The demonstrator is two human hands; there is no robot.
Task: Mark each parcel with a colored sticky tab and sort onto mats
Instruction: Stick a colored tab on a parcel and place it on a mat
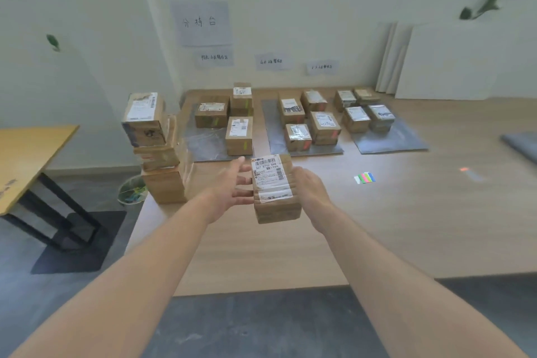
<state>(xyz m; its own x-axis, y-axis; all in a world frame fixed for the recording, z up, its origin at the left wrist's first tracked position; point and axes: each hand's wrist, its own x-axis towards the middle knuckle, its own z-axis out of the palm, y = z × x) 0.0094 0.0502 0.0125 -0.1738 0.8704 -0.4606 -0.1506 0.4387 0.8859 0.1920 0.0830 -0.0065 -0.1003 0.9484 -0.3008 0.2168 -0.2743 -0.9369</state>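
I hold a brown cardboard parcel [273,186] with a white shipping label on top, lifted over the wooden table [377,227]. My left hand [229,189] presses its left side with straight, spread fingers. My right hand [311,189] grips its right side, fingertips hidden behind the box. A strip of colored sticky tabs [364,178] lies on the table to the right. Three grey mats sit at the back: the left mat [203,145], middle mat [271,125] and right mat [404,136], each carrying tabbed parcels.
A leaning stack of parcels [157,148] stands at the table's left edge, close to my left hand. A loose orange tab [464,169] lies far right. A second desk [29,154] and a waste bin [132,190] stand on the floor at left.
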